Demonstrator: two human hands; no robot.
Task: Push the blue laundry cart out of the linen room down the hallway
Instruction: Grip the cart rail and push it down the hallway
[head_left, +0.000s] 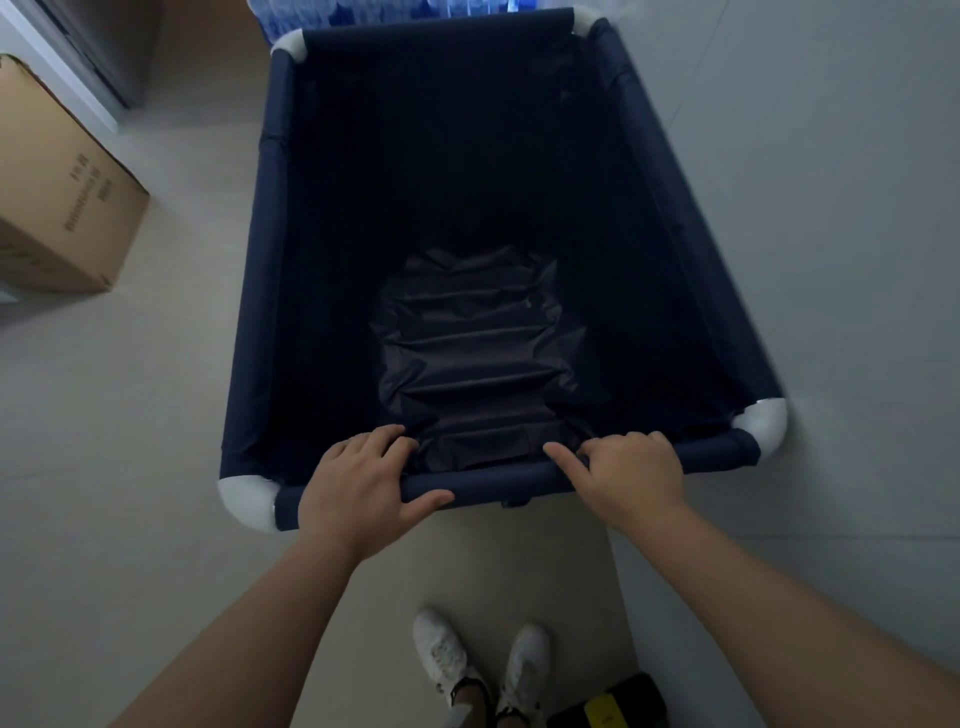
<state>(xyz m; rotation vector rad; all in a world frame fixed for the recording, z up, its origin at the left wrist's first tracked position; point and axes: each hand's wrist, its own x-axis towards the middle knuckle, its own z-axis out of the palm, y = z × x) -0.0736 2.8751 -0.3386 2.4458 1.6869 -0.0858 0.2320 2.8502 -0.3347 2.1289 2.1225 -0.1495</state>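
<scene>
Pale floor (130, 415) spreads around the blue laundry cart (498, 218), which stands directly in front of you with its dark fabric bin empty and white corner joints showing. Your left hand (358, 488) wraps the cart's near rail with fingers (384, 441) curled over the top and thumb underneath, and your right hand (631, 475) grips the same rail further right, index finger lying along it. Left of the cart sits a cardboard box (57, 208); behind its near rail are your white shoes (483, 665).
</scene>
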